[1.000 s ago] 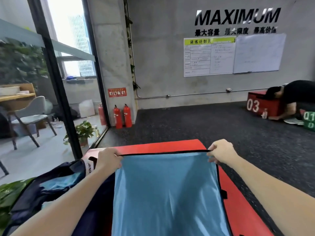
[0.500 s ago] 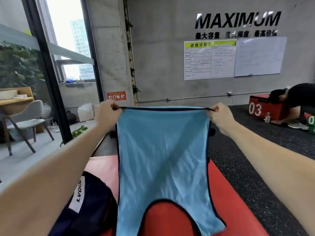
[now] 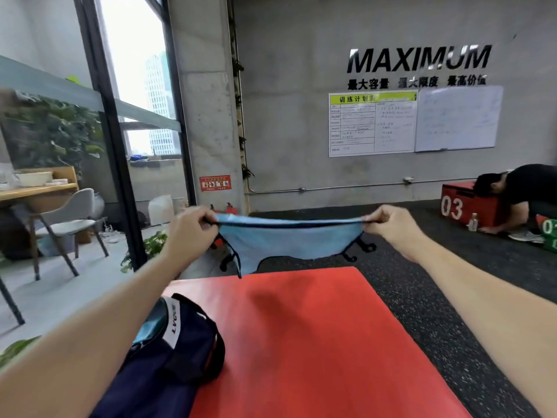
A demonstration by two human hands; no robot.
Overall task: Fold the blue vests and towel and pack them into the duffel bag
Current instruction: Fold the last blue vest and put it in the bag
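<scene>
Red mat [image 3: 316,342] below both hands. Left hand [image 3: 193,230] and right hand [image 3: 391,226] each pinch a hem corner of the blue vest [image 3: 289,242] stretched between them. Looks light and floppy; corners seem the best hold.

"MAXIMUM" on wall [image 3: 301,55]; "03" on red box [image 3: 464,200].

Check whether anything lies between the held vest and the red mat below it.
Nothing visible does. Both hands pinch the blue vest in the air; the red mat beneath is bare, with the duffel bag at its left edge.
</scene>
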